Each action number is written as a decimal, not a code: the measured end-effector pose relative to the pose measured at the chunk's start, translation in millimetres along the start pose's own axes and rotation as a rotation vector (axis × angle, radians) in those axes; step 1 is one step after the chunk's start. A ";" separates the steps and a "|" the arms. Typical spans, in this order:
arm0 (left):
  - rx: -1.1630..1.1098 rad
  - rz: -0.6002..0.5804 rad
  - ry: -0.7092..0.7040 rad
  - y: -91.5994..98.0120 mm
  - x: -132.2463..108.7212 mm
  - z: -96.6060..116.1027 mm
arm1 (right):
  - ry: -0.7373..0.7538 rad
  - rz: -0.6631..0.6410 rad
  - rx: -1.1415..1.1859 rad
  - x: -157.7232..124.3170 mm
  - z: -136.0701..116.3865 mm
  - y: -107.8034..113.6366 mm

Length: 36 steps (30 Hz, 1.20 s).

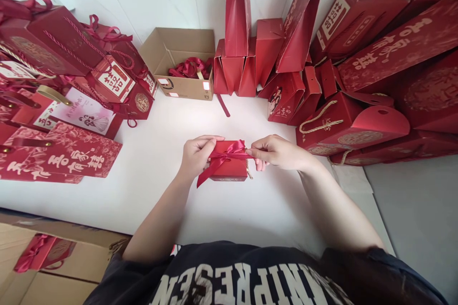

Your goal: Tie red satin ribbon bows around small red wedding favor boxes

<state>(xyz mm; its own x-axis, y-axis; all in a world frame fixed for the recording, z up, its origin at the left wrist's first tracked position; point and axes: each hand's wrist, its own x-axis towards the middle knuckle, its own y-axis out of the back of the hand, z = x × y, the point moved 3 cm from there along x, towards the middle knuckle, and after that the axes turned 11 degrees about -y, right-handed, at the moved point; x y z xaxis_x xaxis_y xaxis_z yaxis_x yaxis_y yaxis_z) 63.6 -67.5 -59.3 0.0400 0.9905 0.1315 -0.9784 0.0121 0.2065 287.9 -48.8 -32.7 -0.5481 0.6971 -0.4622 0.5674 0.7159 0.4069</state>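
A small red gift box sits on the white table in front of me, with a red satin ribbon tied in a bow across its top. One ribbon tail hangs over the box's left front side. My left hand holds the box's left side, thumb and fingers pressed together at the ribbon. With thumb and index finger, my right hand pinches the ribbon at the box's right side. A short gold cord hangs at the right side of the box, below my right hand.
An open cardboard box holds red ribbons; a loose ribbon strip lies beside it. Red gift boxes crowd the left, and others stand at right. A lower carton is at bottom left.
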 end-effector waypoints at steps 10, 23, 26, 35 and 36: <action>-0.218 -0.192 0.136 3.6 -0.6 4.5 | 0.026 0.104 0.010 3.8 2.3 4.9; -0.231 -0.255 0.098 -2.3 -1.1 11.6 | 0.081 0.167 -0.065 -0.2 1.7 14.0; -0.239 -0.250 0.114 -1.0 -1.1 9.8 | 0.075 0.188 -0.065 0.3 2.9 15.1; -0.220 -0.248 0.121 1.7 0.0 5.0 | 0.113 0.107 0.043 4.1 5.4 13.9; -0.222 -0.251 0.117 1.2 -0.1 6.2 | 0.108 0.111 0.049 5.1 6.9 14.3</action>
<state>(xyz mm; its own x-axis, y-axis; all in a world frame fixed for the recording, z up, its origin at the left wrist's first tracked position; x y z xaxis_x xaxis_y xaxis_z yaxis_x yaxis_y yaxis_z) 63.7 -68.4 -53.0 0.2741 0.9616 -0.0112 -0.9617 0.2741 0.0008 297.5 -35.3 -34.7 -0.5418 0.7737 -0.3284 0.6559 0.6335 0.4104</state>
